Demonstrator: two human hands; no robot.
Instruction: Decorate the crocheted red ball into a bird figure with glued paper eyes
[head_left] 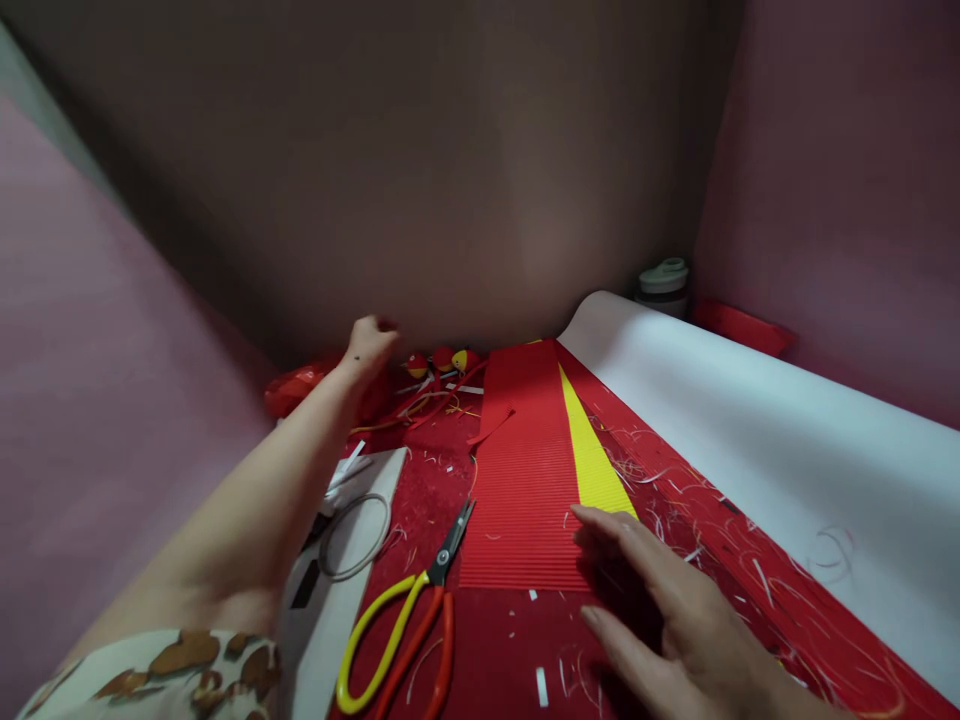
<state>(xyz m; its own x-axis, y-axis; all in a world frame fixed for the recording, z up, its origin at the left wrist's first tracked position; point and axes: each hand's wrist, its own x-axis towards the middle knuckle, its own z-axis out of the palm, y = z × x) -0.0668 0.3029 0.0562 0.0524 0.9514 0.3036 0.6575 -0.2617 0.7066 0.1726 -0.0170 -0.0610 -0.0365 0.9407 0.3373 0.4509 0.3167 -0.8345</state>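
Note:
My left hand (373, 342) reaches to the far left over a red plastic bag, its fingers curled and partly blurred; what they hold, if anything, is hidden. My right hand (667, 610) hovers at the near right with thumb and fingers apart and nothing between them, beside the near end of a red corrugated sheet (525, 470). A yellow corrugated sheet (592, 455) shows from under the red one. Scissors (420, 610) with yellow and orange handles lie left of the sheets, blades pointing away. Small red and yellow round pieces (442, 360) sit at the back.
A red plastic bag (296, 388) lies at the back left. A grey board (322, 620) with a cable loop (356, 537) is near my left forearm. A large white curled sheet (750, 420) runs along the right, before a lidded cup (664, 285). Scraps litter the red surface.

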